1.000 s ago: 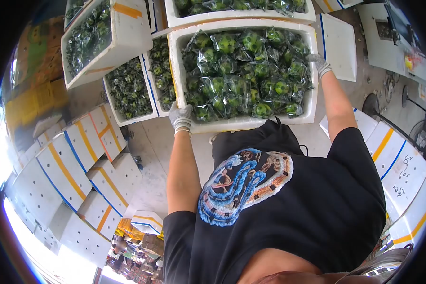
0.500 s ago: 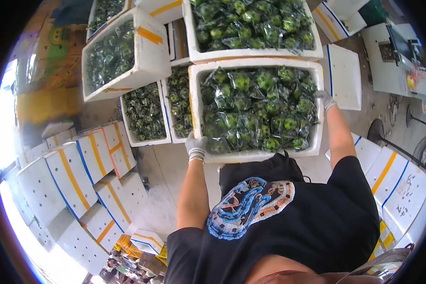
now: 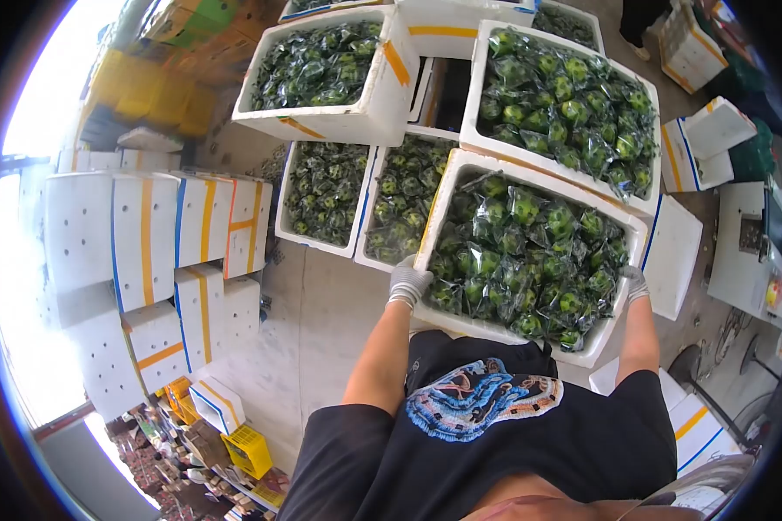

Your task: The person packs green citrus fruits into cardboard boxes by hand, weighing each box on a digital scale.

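A white foam box [image 3: 615, 321] packed with green vegetables in clear plastic wrap [image 3: 530, 252] is in front of my body. My left hand [image 3: 408, 283], in a pale knitted glove, is closed on its near left corner. On the opposite side, my right hand [image 3: 634, 282], gloved the same way, grips the right rim; its fingertips are partly hidden. Directly behind is another foam box [image 3: 471, 108] of the same wrapped vegetables. The exact kind of vegetable cannot be made out.
Two filled foam boxes [image 3: 367, 195] stand low at the left, with a tilted filled box [image 3: 321, 126] above them. White cartons [image 3: 148, 234] are stacked further left. Concrete floor [image 3: 321, 321] shows between. A white lid-like panel [image 3: 673, 260] and a fan stand [image 3: 686, 365] are at the right.
The view has swung left, so the surroundings appear shifted right. The held box now looks turned clockwise and sits lower right in view. Both hands keep their grip.
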### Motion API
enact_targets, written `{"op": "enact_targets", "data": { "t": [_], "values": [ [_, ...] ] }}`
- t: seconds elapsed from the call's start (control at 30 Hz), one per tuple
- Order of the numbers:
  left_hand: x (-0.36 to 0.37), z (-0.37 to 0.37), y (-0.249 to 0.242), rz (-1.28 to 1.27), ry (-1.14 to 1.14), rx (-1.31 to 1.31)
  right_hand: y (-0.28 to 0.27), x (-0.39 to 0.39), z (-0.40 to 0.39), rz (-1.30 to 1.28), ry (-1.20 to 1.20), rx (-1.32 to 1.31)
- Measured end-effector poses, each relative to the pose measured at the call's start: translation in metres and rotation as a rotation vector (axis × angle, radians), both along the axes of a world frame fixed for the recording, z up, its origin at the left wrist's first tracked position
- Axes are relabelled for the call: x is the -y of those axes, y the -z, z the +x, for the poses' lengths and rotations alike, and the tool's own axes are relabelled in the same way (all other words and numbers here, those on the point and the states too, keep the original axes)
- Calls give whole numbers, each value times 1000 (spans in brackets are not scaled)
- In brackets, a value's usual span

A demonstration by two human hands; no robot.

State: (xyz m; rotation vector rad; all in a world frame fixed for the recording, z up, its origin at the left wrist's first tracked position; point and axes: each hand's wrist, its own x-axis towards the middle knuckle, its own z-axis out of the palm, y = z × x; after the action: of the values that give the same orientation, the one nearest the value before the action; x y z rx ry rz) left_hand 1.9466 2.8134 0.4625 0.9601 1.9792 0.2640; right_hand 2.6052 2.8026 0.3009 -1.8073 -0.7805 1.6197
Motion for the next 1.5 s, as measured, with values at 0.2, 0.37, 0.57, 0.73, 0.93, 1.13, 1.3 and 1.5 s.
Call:
{"op": "enact_targets", "data": {
  "t": [0.2, 0.37, 0.57, 0.73, 0.93, 1.13, 1.3, 1.5],
  "values": [
    [-3, 1, -9, 45, 27, -16, -51, -19, -33, -213, 217, -142],
    [-12, -1, -21, -40, 194, -112, -56, -22, -34, -102, 181, -56],
    [-27, -4, -42, -247, 313, -112, -6, -37, -5, -78, 116, 22],
    [-14, -15, 18, -24, 350, -42, -52, -88, -108, -52, 25, 1],
    [14, -23, 21, 41, 96, 169, -71, -164, -285, -2, -339, -43],
    [137, -57, -16, 102, -70, 205, -96, -134, -490, 27, -700, -76],
    [266, -111, 21, 119, -206, 221, -128, -20, -648, 35, -913, -109],
    [457, -235, -49, 258, -477, 165, -153, 157, -819, -15, -1182, -111]
  ]
}}
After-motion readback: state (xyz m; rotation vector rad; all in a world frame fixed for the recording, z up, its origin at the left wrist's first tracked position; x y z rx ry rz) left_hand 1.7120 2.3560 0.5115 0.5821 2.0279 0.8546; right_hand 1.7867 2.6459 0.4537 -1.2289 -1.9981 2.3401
